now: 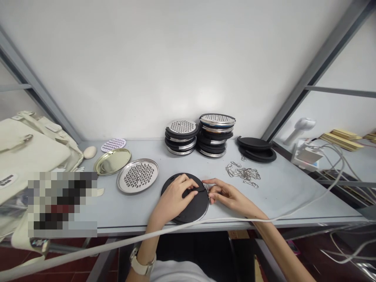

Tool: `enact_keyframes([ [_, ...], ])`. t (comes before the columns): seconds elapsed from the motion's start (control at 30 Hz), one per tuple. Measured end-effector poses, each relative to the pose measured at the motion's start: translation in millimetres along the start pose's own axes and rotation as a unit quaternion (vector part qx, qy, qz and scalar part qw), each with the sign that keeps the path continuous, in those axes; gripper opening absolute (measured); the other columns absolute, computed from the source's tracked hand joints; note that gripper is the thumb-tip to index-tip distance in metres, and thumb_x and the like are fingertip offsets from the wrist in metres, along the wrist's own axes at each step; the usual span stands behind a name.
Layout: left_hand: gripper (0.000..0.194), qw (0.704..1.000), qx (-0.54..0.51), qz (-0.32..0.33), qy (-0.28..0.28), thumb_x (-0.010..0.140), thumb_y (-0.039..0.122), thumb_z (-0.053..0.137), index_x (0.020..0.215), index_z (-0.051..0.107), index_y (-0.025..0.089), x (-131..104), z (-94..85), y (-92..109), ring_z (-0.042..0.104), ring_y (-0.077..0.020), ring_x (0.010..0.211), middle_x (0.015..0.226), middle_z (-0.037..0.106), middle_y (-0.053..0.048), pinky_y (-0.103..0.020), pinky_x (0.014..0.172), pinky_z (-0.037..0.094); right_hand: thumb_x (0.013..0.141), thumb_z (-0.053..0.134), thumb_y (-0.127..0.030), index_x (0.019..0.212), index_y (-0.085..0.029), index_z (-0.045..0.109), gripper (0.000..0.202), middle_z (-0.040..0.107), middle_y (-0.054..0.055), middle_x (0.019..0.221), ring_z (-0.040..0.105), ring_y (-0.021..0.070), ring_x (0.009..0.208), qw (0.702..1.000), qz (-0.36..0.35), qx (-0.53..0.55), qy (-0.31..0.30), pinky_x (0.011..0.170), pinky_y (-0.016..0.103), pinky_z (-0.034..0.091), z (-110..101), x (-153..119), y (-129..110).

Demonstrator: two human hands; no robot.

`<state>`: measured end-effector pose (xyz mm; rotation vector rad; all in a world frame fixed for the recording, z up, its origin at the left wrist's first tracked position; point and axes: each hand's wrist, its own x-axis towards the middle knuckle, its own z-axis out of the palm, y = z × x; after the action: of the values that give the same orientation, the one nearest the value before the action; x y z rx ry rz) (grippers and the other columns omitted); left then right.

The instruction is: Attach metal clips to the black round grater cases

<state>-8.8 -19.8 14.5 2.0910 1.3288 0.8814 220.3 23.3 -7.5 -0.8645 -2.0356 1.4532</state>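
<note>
A round black disc (190, 207) with a silvery rim lies at the table's front edge. My left hand (178, 196) rests on top of it, fingers bent and thumb pressed near a slot, holding it down. At the disc's right edge my right hand (225, 194) is closed, thumb and fingers pinching a small metal wire clip (206, 188) that touches the rim. Part of the clip is hidden by the fingers. To the left lies a round metal grater plate (138, 176). A loose pile of similar wire clips (243, 172) lies to the right.
Two stacks of round graters, left (182, 137) and right (216, 135), stand by the wall. Black rings (257, 149) lie at back right. A golden plate (113, 161), a purple grater disc (113, 145) and a beige bag (38, 145) are left. A white cable (164, 227) crosses in front.
</note>
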Motion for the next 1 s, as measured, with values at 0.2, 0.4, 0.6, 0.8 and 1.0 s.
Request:
enact_keyframes([
  [0.2, 0.015, 1.000, -0.001, 0.000, -0.001, 0.089, 0.019, 0.055, 0.101, 0.063, 0.025, 0.1, 0.8, -0.4, 0.057, -0.0167, 0.097, 0.102, 0.056, -0.002, -0.029, 0.089, 0.044, 0.093, 0.053, -0.037, 0.135, -0.016, 0.045, 0.048, 0.062, 0.002, 0.077, 0.059, 0.0150, 0.076, 1.000, 0.003, 0.012, 0.007, 0.077, 0.029, 0.046, 0.1, 0.9, 1.4],
  [0.4, 0.015, 1.000, -0.002, -0.001, -0.001, 0.090, 0.019, 0.054, 0.101, 0.063, 0.025, 0.9, 0.6, -0.1, 0.056, -0.0166, 0.097, 0.102, 0.056, -0.001, -0.029, 0.089, 0.043, 0.094, 0.049, -0.033, 0.138, -0.019, 0.044, 0.046, 0.062, 0.001, 0.078, 0.059, 0.0150, 0.077, 1.000, 0.000, -0.010, 0.001, 0.076, 0.028, 0.045, -0.5, -0.1, -1.0],
  [0.6, 0.016, 1.000, -0.006, 0.000, -0.001, 0.089, 0.018, 0.055, 0.101, 0.063, 0.025, -1.1, 1.4, -1.0, 0.056, -0.0160, 0.098, 0.102, 0.056, -0.001, -0.029, 0.089, 0.043, 0.094, 0.047, -0.027, 0.140, -0.019, 0.039, 0.048, 0.059, 0.000, 0.079, 0.056, 0.0149, 0.078, 0.999, -0.012, -0.047, -0.006, 0.078, 0.028, 0.044, 1.0, -2.3, -7.0],
  [0.8, 0.017, 1.000, -0.006, 0.000, -0.001, 0.089, 0.017, 0.055, 0.102, 0.063, 0.025, -0.2, 1.6, -1.0, 0.056, -0.0153, 0.098, 0.103, 0.056, 0.000, -0.028, 0.090, 0.043, 0.092, 0.050, -0.029, 0.139, -0.018, 0.042, 0.049, 0.059, -0.001, 0.076, 0.054, 0.0134, 0.075, 0.998, -0.008, -0.058, 0.005, 0.074, 0.025, 0.043, 2.2, -1.3, -6.3],
  [1.0, 0.016, 1.000, -0.002, 0.001, -0.001, 0.089, 0.018, 0.055, 0.101, 0.063, 0.025, -0.6, 0.9, -0.3, 0.056, -0.0156, 0.098, 0.102, 0.056, 0.000, -0.028, 0.090, 0.043, 0.091, 0.052, -0.033, 0.138, -0.016, 0.046, 0.050, 0.058, -0.001, 0.075, 0.052, 0.0124, 0.072, 0.998, 0.004, -0.065, 0.013, 0.070, 0.024, 0.042, 1.7, -0.4, 0.1],
])
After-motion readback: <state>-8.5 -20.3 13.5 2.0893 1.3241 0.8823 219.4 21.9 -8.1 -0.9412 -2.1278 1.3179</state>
